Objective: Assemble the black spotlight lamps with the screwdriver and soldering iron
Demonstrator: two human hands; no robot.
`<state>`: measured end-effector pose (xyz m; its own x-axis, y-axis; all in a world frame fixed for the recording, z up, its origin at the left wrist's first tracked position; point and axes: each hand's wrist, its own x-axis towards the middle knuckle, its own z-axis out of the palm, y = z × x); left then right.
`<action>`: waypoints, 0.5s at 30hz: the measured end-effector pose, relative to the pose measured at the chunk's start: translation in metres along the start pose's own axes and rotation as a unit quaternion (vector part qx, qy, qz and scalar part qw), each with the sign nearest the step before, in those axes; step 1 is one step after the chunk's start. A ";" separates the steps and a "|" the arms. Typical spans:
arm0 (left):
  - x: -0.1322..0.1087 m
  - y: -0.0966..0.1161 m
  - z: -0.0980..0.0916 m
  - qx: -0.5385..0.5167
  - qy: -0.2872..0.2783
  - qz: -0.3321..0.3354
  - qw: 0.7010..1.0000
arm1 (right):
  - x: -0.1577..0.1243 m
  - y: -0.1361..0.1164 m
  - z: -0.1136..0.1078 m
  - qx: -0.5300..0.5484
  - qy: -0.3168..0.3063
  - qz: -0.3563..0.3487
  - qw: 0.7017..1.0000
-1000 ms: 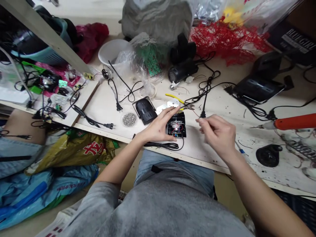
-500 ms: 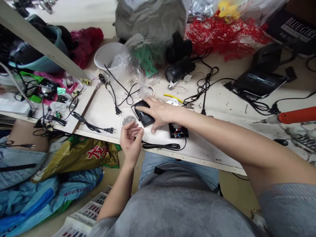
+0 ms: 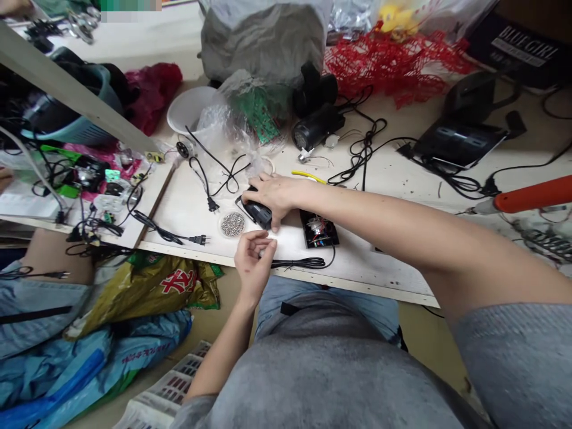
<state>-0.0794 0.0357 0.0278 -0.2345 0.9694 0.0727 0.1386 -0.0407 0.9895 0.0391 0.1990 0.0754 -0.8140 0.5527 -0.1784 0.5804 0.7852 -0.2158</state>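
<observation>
My right hand (image 3: 273, 193) reaches across my body and wraps its fingers over a black plastic housing (image 3: 258, 213) lying on the white table (image 3: 393, 179). My left hand (image 3: 254, 256) hovers at the table's front edge with fingers curled in a pinch; what they hold is too small to name. A round dish of small metal screws (image 3: 233, 224) sits just left of the housing. An open black module (image 3: 319, 229) with red and blue wires lies to the right, its coiled black cord (image 3: 298, 263) near the edge.
Black power cords (image 3: 203, 173), a white bowl (image 3: 190, 109), a black lamp (image 3: 315, 125), yellow-handled cutters (image 3: 309, 176), a red net (image 3: 397, 62), a black device (image 3: 460, 142) and an orange-handled tool (image 3: 531, 195) crowd the table. Bags (image 3: 147, 286) lie on the floor at left.
My right hand crossed from the right side to the black housing and gripped it. My left hand left the open module and drew back to the table's front edge.
</observation>
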 end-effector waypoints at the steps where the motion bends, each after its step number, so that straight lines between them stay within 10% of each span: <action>1: -0.002 0.000 0.001 0.005 -0.014 -0.003 1.000 | 0.000 0.001 0.001 -0.001 0.013 -0.006 1.000; 8: 0.007 0.004 -0.001 0.119 -0.176 0.038 0.976 | -0.034 0.008 -0.016 0.085 0.140 -0.015 0.986; 15: 0.040 0.003 0.023 0.236 -0.300 0.121 0.916 | -0.131 0.028 -0.029 0.167 0.305 0.068 0.935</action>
<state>-0.0665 0.0794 0.0311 0.4088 0.9105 0.0615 0.5511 -0.3001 0.7786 0.1615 0.1566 0.1201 -0.5345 0.7769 0.3327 0.5702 0.6221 -0.5366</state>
